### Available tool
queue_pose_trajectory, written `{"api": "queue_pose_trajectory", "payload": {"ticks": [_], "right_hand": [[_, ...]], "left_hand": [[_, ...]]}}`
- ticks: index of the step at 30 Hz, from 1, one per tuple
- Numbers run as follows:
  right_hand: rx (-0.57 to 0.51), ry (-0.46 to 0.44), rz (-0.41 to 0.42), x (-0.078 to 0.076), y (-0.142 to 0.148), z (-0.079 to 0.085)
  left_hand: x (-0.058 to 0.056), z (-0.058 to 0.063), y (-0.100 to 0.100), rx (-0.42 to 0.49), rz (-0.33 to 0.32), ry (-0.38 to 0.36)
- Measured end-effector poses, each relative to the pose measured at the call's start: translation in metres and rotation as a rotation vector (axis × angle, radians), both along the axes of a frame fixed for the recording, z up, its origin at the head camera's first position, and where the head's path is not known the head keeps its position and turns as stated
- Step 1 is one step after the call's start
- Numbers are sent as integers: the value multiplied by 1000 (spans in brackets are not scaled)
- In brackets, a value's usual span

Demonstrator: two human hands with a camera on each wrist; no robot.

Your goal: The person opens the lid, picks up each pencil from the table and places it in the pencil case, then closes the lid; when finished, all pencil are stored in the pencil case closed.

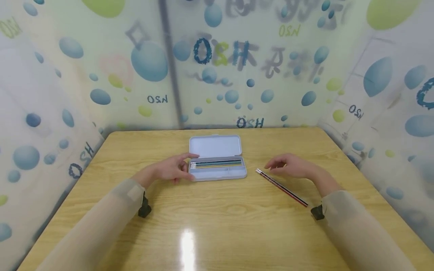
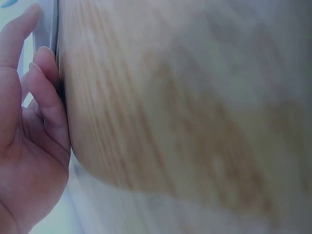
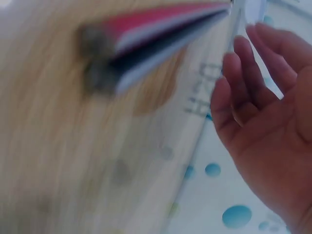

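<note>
A white pencil case (image 1: pixel 237 174) lies on the table with its lid (image 1: pixel 215 146) raised at the back. Several pencils (image 1: pixel 218 164) in dark, green and yellow lie in its rear compartment. My left hand (image 1: pixel 173 168) holds the left end of the case, thumb at the front corner and index finger at the back one. Two striped pencils (image 1: pixel 281 187), red and black, lie slantwise side by side to the right of the case. Just beyond their upper end hovers my right hand (image 1: pixel 291 165), fingers loosely bent and holding nothing; the right wrist view shows its fingers (image 3: pixel 234 87) apart from the pencils.
The wooden table (image 1: pixel 223 222) has a bright light reflection near its front. Printed curtains (image 1: pixel 217 90) with blue and green spots enclose its back and sides. A dark wrist device (image 1: pixel 144 207) sits under the left sleeve, another (image 1: pixel 317 212) under the right.
</note>
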State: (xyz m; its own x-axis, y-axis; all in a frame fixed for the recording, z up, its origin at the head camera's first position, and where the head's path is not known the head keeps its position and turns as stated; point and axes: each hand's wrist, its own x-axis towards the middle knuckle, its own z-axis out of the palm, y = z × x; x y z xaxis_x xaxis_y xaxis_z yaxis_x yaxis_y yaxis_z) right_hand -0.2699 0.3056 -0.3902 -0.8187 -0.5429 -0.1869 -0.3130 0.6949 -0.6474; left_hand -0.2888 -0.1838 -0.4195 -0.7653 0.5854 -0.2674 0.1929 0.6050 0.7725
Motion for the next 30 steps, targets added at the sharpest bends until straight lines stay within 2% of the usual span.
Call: {"api": "queue_pose_trajectory", "payload": {"ticks": [7,15,30], "right_hand": [[6,-158,21,5,25,-1],[6,-282,-6,1,30,-7],[1,-274,0,1,27,-9]], "left_hand": [[0,-1,1,-1,11,-7],[-2,0,-1,-16,15,-13],[-2,1,1,-19,18,-15]]}}
